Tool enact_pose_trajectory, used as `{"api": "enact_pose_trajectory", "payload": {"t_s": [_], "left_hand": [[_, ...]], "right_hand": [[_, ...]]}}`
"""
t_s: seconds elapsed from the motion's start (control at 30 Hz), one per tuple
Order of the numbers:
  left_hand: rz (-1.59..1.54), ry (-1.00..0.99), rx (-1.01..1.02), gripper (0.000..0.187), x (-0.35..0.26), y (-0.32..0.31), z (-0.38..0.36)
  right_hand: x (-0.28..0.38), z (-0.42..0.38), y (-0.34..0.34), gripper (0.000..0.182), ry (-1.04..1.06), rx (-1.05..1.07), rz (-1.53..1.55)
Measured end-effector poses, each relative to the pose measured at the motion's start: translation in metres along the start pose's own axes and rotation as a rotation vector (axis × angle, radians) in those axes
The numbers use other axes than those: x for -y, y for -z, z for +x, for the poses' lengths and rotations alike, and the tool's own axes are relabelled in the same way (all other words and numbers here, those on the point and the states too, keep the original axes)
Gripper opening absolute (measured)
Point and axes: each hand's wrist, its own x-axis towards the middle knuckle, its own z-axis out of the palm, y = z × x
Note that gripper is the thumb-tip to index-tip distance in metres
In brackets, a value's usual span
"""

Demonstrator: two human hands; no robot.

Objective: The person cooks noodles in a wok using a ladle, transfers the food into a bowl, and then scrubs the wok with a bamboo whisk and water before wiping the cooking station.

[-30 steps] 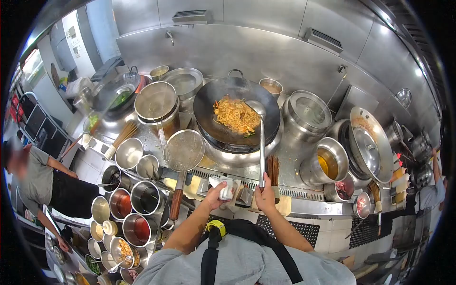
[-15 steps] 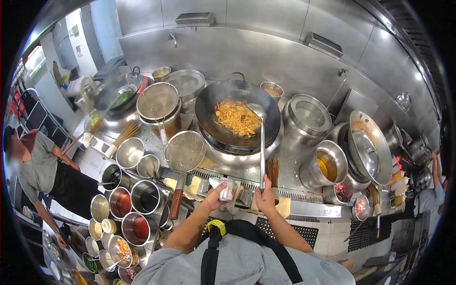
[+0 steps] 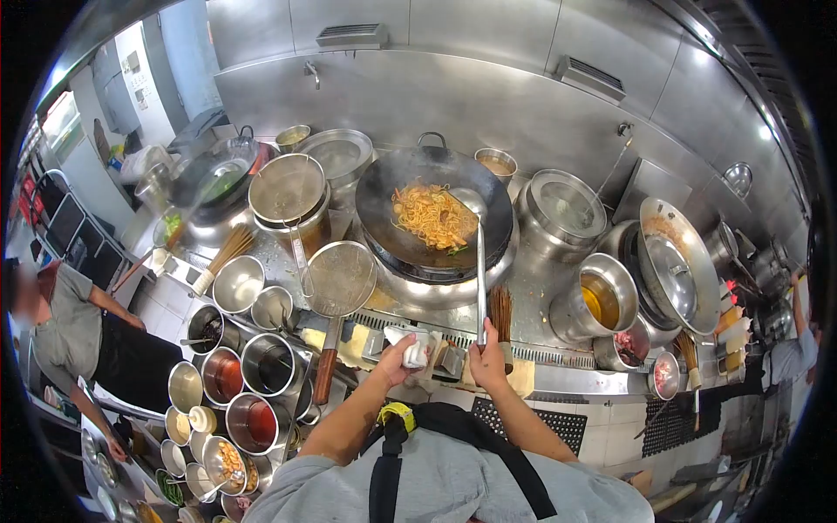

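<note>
A large dark wok [image 3: 384, 187] on the burner holds fried noodles [image 3: 433, 216]. The bowl of a long metal ladle [image 3: 481, 279] rests inside the wok, at the right side of the noodles. My right hand [image 3: 488, 362] is wrapped round the lower end of the ladle's handle. In front of the stove, my left hand [image 3: 397, 359] grips a folded white cloth [image 3: 417, 347]. Between my left hand and the wok's left side lies a wire strainer [image 3: 340, 279] with a wooden handle.
Sauce pots [image 3: 253, 421] and ingredient bowls crowd the lower left. A pot of yellow oil [image 3: 600, 301] and a tilted pan [image 3: 676, 261] stand right. A co-worker [image 3: 74, 322] is at the left; another person [image 3: 789, 353] is at the far right.
The view has shifted slightly. The co-worker at the left has moved a little lower in the picture. My hands keep their hold on the cloth and the ladle.
</note>
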Motion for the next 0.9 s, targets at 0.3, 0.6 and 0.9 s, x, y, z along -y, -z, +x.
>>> {"api": "enact_pose_trajectory", "payload": {"t_s": [0.3, 0.6, 0.9], "left_hand": [[-0.032, -0.217, -0.015, 0.048, -0.082, -0.092, 0.022], [-0.019, -0.062, -0.114, 0.031, -0.114, -0.113, 0.077], [-0.114, -0.056, -0.187, 0.026, -0.112, -0.115, 0.084]], "right_hand": [[0.05, 0.066, 0.028, 0.063, -0.258, -0.017, 0.395], [0.071, 0.1, 0.031, 0.061, -0.336, 0.095, 0.605], [0.087, 0.172, 0.018, 0.066, -0.255, 0.388, 0.366]]}}
